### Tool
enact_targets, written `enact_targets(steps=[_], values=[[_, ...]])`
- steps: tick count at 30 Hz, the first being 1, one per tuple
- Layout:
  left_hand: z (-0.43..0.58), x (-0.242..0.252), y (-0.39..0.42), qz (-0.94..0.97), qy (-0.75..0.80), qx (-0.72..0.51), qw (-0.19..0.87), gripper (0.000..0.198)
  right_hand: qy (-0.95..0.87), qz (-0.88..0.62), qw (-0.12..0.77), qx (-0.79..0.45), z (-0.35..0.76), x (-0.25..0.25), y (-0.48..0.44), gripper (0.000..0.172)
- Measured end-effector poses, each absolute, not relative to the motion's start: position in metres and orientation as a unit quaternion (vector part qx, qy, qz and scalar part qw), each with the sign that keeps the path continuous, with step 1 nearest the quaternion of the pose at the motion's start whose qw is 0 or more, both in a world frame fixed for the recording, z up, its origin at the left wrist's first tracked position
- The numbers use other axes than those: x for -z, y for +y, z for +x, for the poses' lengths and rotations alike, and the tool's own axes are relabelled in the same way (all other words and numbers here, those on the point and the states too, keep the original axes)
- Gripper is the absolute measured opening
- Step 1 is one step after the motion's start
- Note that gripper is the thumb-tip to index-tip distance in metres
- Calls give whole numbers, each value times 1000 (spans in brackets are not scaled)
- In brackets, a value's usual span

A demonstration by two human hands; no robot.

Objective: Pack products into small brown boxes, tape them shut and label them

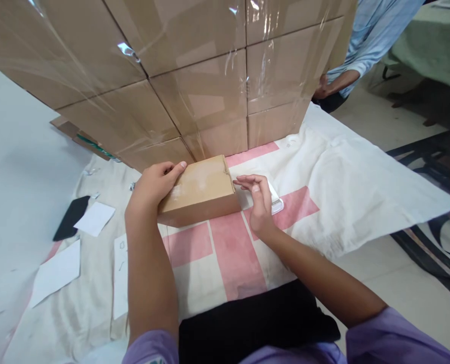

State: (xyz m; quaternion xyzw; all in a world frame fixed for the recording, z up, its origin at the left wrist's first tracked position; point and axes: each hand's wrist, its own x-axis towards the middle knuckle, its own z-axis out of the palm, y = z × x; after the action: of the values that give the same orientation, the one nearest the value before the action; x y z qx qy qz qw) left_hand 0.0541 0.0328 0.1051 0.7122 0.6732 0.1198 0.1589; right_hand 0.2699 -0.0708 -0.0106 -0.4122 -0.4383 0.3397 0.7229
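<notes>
Left hand (151,188) against left end of small carton (204,182), thumb on top; remaining fingers partly hidden, firmness of grip cannot be told. Right hand (261,202) holds nothing, fingers extended at the carton's right end; contact unclear. Carton lies flat on pink-and-white cloth (238,263), just before stacked boxes (213,93) in clear film. White object (278,205) behind right hand, partly covered. Left: white sheets (95,219), dark flat object (72,218).
</notes>
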Motion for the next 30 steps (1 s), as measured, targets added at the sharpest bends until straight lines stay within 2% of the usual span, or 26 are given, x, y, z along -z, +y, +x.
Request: enact_targets(steps=[10,17,22,30], values=[[41,-111,33,699,689,-103,162,52,-447,-425,709,-342,268,10,-73,27],[43,-114,31,697,690,-101,165,51,-462,-374,679,-431,267,10,-72,36],[42,-113,31,702,684,-105,169,49,-384,-411,697,-445,271,7,-69,33],[43,-114,32,694,692,-95,176,49,-407,-415,692,-427,268,10,-73,29]])
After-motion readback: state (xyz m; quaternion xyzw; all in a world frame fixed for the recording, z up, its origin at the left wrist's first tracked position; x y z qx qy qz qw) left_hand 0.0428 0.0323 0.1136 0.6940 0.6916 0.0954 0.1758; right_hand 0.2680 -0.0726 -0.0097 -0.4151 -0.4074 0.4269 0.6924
